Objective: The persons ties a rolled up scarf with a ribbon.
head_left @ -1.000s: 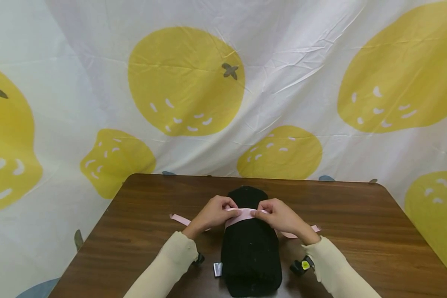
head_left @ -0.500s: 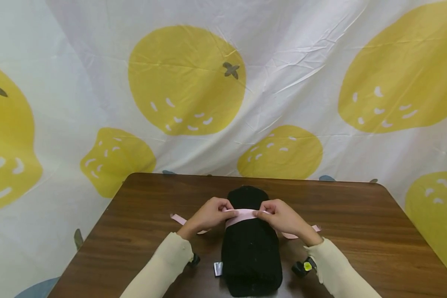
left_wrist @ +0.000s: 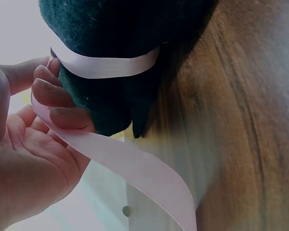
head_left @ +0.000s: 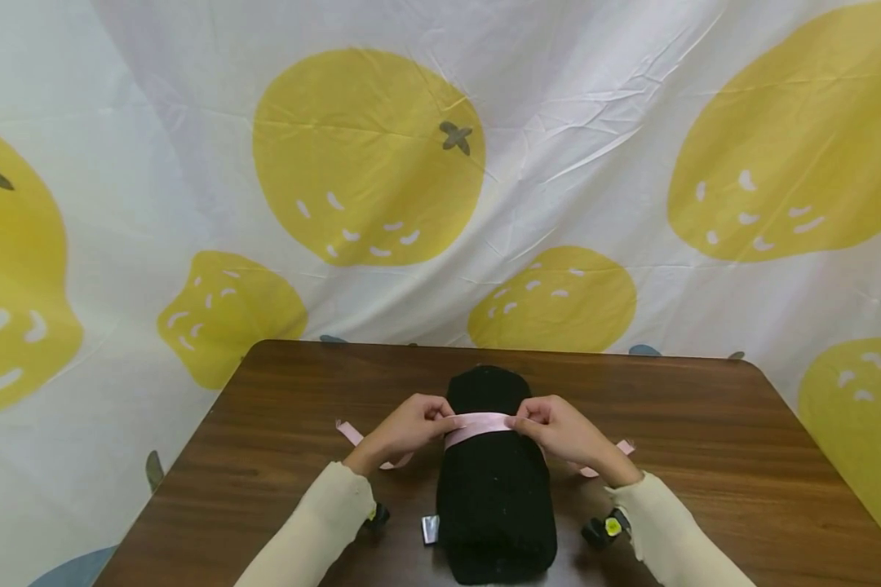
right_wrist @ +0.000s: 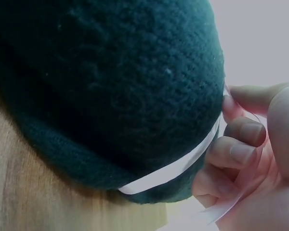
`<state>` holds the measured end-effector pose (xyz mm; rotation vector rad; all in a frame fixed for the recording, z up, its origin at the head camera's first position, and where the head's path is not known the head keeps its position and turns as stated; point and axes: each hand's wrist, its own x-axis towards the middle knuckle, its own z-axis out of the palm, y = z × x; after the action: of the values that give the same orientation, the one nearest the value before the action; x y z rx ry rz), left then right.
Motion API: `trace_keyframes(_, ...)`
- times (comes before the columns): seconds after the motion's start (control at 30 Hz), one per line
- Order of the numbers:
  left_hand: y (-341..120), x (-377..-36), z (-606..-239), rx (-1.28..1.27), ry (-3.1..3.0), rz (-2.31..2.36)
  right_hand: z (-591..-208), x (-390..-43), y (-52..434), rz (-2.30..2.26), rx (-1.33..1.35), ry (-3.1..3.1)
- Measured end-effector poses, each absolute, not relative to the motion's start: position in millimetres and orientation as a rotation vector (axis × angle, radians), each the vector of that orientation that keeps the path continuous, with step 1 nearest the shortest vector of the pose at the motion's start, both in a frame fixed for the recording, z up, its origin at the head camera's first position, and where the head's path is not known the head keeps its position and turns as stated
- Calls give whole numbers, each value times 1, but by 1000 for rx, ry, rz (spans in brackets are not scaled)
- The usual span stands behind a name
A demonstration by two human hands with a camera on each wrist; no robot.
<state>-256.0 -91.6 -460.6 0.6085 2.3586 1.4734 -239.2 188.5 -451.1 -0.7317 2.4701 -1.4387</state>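
Observation:
A rolled black fleece-like bundle point(head_left: 495, 497) lies lengthwise on the wooden table, with a pink ribbon point(head_left: 482, 422) wrapped across it toward its far end. At the ribbon's left side, my left hand point(head_left: 414, 424) pinches it between thumb and forefinger. My right hand point(head_left: 558, 428) pinches the ribbon opposite, at the bundle's right side. In the left wrist view, the loose ribbon tail point(left_wrist: 135, 163) runs through the curled fingers point(left_wrist: 53, 94) and hangs down. The right wrist view has the other tail point(right_wrist: 226, 207) passing through the palm, and the band point(right_wrist: 173, 171) circling the bundle's underside.
The brown wooden table point(head_left: 705, 456) extends on both sides of the bundle. A small silvery tag point(head_left: 430, 530) sticks out at the bundle's left. Ribbon ends point(head_left: 349, 432) lie out past both wrists. Behind hangs a white curtain point(head_left: 558, 187) with yellow fruit prints.
Both hands have slid slightly apart along the ribbon, the left one leftward and the right one a little rightward, so more ribbon shows between them. The bundle stays in place.

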Motion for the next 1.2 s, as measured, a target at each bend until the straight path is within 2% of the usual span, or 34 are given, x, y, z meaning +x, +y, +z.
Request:
trace_keyframes(0.5, -100, -254, -467, 580, 2394, 1487, -455, -237, 199, -1460, -681, 2482)
trace_keyframes(1.2, -111, -251, -473, 531, 2421, 1397, -460, -236, 215, -1373, -801, 2471)
